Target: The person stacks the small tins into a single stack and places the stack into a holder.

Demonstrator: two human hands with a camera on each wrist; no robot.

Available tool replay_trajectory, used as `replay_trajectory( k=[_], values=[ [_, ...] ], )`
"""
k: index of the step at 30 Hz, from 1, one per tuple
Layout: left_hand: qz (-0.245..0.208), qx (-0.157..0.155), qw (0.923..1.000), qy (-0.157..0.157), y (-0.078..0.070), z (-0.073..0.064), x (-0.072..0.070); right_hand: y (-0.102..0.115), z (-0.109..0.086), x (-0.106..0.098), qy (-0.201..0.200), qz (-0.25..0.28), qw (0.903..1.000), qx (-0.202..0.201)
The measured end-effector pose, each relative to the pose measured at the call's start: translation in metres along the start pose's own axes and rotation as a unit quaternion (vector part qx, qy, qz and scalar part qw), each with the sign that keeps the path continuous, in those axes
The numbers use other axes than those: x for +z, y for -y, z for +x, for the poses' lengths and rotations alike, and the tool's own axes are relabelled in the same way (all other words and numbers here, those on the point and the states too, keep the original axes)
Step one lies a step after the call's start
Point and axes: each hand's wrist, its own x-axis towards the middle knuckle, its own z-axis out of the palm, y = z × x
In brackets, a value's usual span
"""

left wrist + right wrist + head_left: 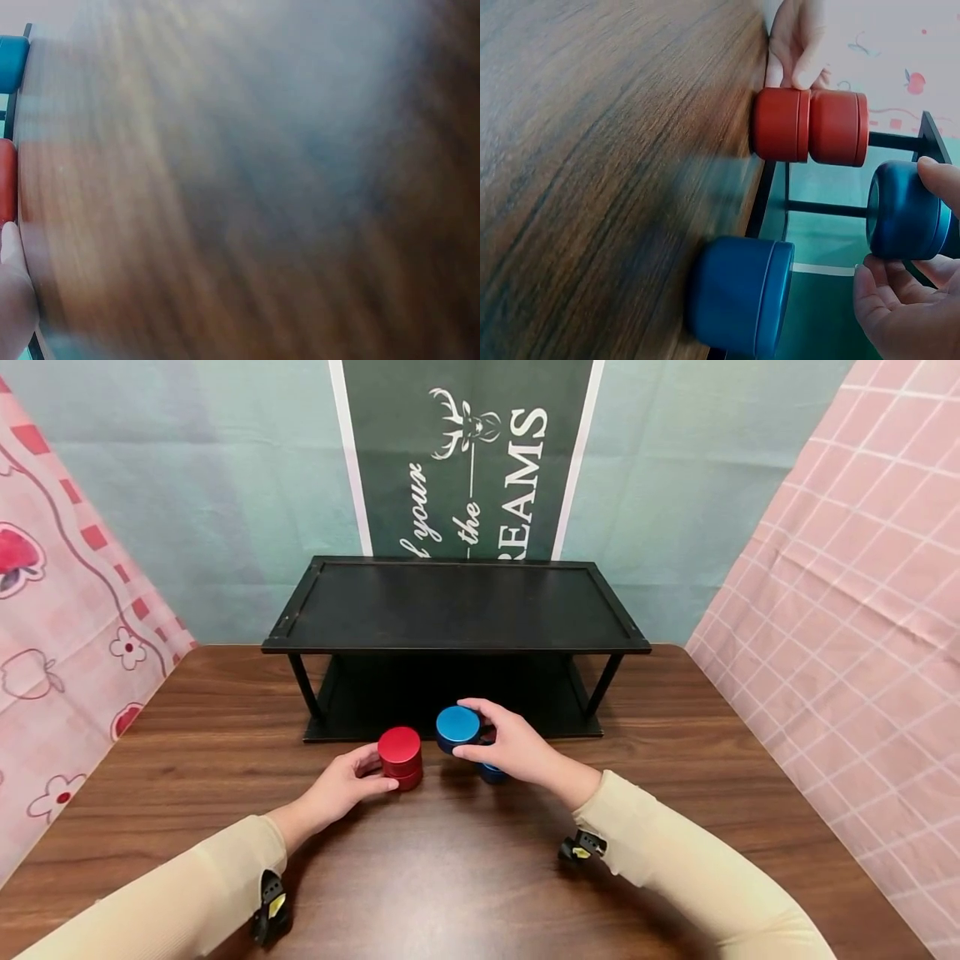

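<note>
Two round red metal tins stand stacked in front of the black rack: the upper red tin (400,746) sits squarely on the lower red tin (780,126). My left hand (339,791) holds the lower one from its left side, thumb in front, fingers partly hidden behind. With thumb and fingers my right hand (519,750) grips a blue tin (458,725) by its sides, raised off the table, just right of the red stack. Another blue tin (735,296) stands on the table below the right hand, which partly covers it in the head view.
A black two-level rack (457,610) stands at the back of the brown wooden table (450,877), its lower shelf close behind the tins. Patterned cloths hang behind and on both sides. The left wrist view is mostly blurred wood.
</note>
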Motion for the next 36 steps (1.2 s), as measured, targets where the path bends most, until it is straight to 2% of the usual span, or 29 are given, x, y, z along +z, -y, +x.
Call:
replay_trajectory(
  k=[8,16,24,36],
  values=[
    [-0.013,-0.007,0.9999,0.001,0.001,0.001,0.003,-0.001,0.003,0.003,0.003,0.001,1.0000,0.001],
    [-0.004,-0.001,0.9999,-0.013,-0.002,0.002,0.004,0.006,0.013,0.010,-0.002,-0.005,0.9999,-0.014],
    [-0.005,-0.004,0.9999,-0.012,-0.002,0.000,0.000,0.014,0.026,0.020,0.007,0.003,0.9996,-0.028],
    [-0.013,-0.012,0.9998,-0.004,-0.001,0.001,0.001,0.022,0.036,0.030,0.027,-0.005,0.9992,-0.029]
  ],
)
